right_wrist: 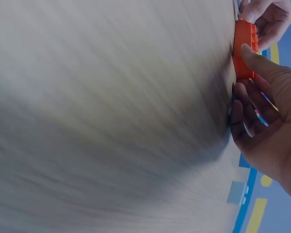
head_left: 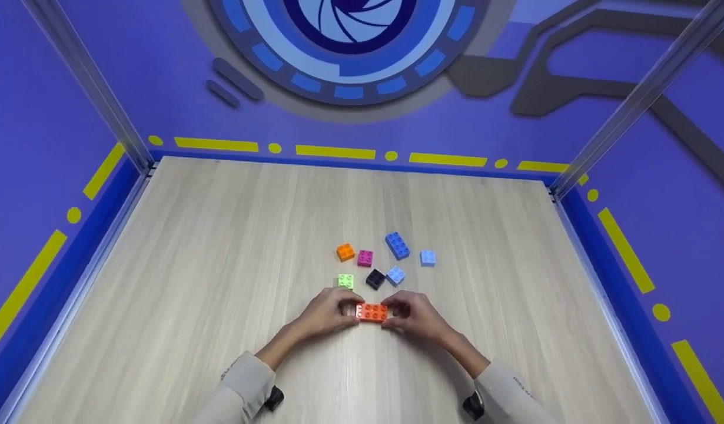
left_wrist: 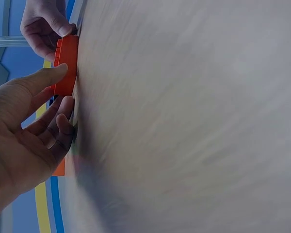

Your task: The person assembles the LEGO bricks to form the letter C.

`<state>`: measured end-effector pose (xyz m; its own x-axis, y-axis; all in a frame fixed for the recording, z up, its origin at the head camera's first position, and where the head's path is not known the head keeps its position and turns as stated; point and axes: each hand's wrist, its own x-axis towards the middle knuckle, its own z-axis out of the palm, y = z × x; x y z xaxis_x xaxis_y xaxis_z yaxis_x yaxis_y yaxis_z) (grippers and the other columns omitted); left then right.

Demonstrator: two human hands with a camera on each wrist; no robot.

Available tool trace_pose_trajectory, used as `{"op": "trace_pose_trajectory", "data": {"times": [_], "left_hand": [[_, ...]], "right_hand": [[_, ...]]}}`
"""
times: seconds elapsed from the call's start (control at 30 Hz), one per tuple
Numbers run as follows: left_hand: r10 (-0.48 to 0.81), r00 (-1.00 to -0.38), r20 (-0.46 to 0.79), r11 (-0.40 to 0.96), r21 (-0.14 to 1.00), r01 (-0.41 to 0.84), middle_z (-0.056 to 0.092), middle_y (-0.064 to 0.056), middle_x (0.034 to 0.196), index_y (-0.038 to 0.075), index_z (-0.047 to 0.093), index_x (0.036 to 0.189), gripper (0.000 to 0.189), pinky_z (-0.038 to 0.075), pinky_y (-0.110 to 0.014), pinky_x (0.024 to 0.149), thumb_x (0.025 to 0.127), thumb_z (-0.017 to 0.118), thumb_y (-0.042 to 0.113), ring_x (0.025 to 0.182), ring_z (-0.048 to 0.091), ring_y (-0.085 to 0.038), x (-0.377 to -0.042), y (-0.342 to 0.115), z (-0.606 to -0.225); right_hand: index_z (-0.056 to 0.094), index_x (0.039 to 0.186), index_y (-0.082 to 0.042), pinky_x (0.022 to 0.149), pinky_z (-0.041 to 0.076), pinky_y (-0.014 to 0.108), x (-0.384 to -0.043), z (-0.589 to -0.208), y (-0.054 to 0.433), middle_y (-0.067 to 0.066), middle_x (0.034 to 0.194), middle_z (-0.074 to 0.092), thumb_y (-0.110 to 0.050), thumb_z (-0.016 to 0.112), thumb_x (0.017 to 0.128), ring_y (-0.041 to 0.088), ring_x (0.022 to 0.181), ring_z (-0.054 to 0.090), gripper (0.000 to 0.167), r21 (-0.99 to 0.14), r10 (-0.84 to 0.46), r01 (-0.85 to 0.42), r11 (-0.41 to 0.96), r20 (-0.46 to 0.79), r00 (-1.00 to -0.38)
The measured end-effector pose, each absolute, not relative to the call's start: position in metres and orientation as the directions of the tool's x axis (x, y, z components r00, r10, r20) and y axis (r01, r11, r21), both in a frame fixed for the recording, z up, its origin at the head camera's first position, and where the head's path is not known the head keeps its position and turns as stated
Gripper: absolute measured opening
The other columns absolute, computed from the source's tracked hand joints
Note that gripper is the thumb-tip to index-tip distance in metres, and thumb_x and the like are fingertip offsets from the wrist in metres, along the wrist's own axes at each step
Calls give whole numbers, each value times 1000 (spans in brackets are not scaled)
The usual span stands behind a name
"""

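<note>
A red-orange building brick (head_left: 372, 312) with two rows of studs lies on the table between both hands, studs up. The left hand (head_left: 325, 312) pinches its left end with thumb and fingers. At the opposite end, the right hand (head_left: 418, 316) grips it the same way. Both wrist views show each thumb against the brick's near side, the brick (left_wrist: 70, 58) low at the tabletop. Just beyond the left fingers sits a lime green brick (head_left: 345, 281), its near edge close to that hand. A black brick (head_left: 375, 278) and a light blue brick (head_left: 395, 275) lie beyond the held brick.
Farther back are an orange brick (head_left: 345, 252), a magenta brick (head_left: 365, 258), a long blue brick (head_left: 397, 245) and another light blue brick (head_left: 428, 258). The wooden table (head_left: 221, 235) is bounded by blue-purple walls (head_left: 397, 135) at the back and sides.
</note>
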<state>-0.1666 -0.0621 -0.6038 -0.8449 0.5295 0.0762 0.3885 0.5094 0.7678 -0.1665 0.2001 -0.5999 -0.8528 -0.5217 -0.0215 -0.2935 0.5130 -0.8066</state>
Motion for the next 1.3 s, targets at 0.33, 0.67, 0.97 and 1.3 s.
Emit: {"op": "trace_pose_trajectory", "data": {"times": [0.33, 0.67, 0.97, 1.3], "left_hand": [[532, -840, 112, 499, 759, 417, 75, -11, 109, 4, 74, 116, 37, 54, -38, 92, 81, 84, 15, 101, 68, -26, -167, -64, -602], [518, -849, 99, 511, 761, 401, 74, -10, 110, 7, 75, 116, 33, 54, -39, 92, 86, 80, 21, 102, 69, -26, -165, -63, -605], [514, -854, 80, 534, 750, 391, 73, -9, 110, 8, 75, 117, 34, 53, -36, 88, 87, 80, 24, 100, 68, -24, -165, -60, -604], [498, -866, 42, 565, 742, 361, 72, -6, 109, 10, 76, 115, 32, 45, -27, 74, 87, 81, 24, 88, 59, -15, -165, -57, -606]], "right_hand": [[75, 115, -6, 76, 48, 21, -164, -597, 195, 5, 102, 73, -19, 86, 82, 14, 87, 60, 37, -764, -506, -327, 556, 1, -863], [71, 118, 0, 79, 56, 30, -171, -587, 207, 15, 107, 74, -15, 84, 84, 29, 90, 67, 39, -813, -522, -323, 485, 27, -853], [71, 117, 2, 77, 55, 24, -194, -572, 236, 19, 110, 75, -12, 79, 88, 27, 91, 70, 33, -811, -415, -315, 493, 98, -904], [69, 119, 4, 81, 58, 31, -203, -589, 234, 22, 114, 73, -9, 78, 89, 30, 93, 70, 34, -819, -317, -266, 509, 110, -942]]}}
